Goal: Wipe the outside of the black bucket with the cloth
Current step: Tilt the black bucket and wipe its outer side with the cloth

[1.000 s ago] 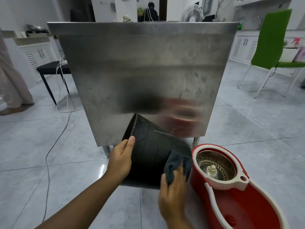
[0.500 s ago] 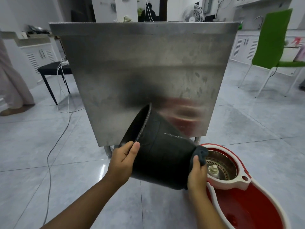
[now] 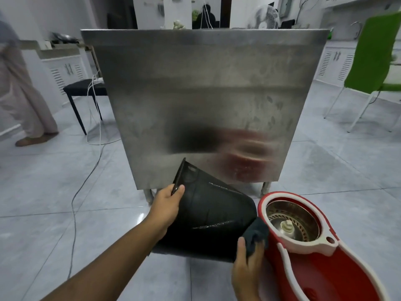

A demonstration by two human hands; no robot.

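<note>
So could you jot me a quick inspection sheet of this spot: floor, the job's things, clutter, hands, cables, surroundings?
Surface: grey tiled floor, glossy.
Job's things: black bucket tipped on its side, rim to the left; dark cloth pressed at its base end.
Clutter: red mop bucket with spinner basket, close beside the black bucket.
Hands: left hand grips the bucket's rim; right hand holds the cloth.
Cables: white cable trailing across the floor from the black stool.
Surroundings: steel cabinet right behind, green chair, fan, a person's legs at left.
</note>
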